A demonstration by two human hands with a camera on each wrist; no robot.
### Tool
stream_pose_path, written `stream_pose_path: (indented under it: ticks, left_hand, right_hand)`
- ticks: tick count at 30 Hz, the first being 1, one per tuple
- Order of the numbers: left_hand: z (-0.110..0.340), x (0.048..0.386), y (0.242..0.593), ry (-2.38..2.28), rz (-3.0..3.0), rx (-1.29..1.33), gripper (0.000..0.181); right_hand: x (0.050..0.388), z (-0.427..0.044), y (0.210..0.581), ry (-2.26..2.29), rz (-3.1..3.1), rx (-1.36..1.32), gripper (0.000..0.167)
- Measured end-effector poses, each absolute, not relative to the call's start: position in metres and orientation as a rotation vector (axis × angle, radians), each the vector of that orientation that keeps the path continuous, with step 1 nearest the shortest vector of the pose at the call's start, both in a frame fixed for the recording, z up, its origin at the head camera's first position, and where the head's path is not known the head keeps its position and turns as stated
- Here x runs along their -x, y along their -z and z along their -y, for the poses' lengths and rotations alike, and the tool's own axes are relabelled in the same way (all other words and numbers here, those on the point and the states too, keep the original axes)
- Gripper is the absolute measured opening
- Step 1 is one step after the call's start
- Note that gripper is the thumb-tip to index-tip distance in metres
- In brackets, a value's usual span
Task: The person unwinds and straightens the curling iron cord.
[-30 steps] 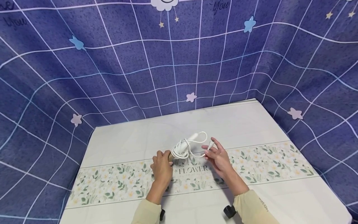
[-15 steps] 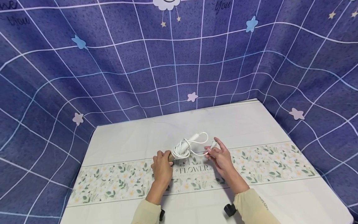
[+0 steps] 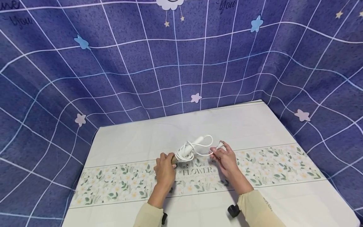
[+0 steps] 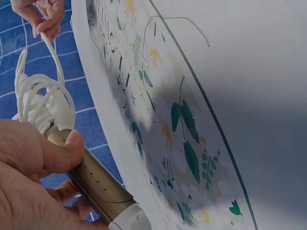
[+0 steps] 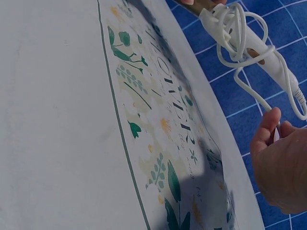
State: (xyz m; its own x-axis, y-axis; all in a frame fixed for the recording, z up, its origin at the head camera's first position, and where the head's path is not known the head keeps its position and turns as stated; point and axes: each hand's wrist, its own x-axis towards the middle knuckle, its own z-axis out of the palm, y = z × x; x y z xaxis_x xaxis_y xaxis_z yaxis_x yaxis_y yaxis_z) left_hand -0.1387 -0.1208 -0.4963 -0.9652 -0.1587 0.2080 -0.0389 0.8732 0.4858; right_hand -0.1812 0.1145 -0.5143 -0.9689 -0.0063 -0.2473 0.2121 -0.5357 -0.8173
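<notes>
My left hand (image 3: 165, 170) grips the brown-gold end of a white, wand-shaped appliance (image 3: 196, 142) above the table. In the left wrist view, the thumb lies along that gold part (image 4: 98, 179). White cord (image 3: 184, 154) is wound in several loops round the appliance's middle, and a loop leaves its far tip. My right hand (image 3: 227, 160) pinches the cord near the white plug (image 3: 220, 145). In the right wrist view, thumb and finger of the right hand (image 5: 283, 163) meet on the cord below the coils (image 5: 235, 38).
A white tablecloth (image 3: 175, 129) with a floral band and the word FLOWER covers the table. Behind and at both sides hangs a blue curtain (image 3: 136, 72) with grid lines and stars. A black object (image 3: 233, 211) shows by the right sleeve.
My right hand has moved slightly to the right with the plug, and its raised finger has bent down closer to it. The left hand keeps its hold, nearly still.
</notes>
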Motion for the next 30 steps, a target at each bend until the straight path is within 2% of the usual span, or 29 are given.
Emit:
stream_pose_path:
  ticks: [18, 26, 30]
  left_hand:
    - [0.121, 0.133, 0.496, 0.719, 2.802, -0.123, 0.046]
    - [0.12, 0.132, 0.496, 0.748, 2.783, -0.123, 0.047]
    - [0.121, 0.131, 0.497, 0.744, 2.782, -0.114, 0.047]
  right_hand:
    - [0.19, -0.12, 0.517, 2.749, -1.295, -0.432, 0.033]
    - [0.193, -0.123, 0.514, 2.778, -1.245, -0.442, 0.033]
    - [0.193, -0.125, 0.512, 2.77, -1.249, -0.454, 0.041]
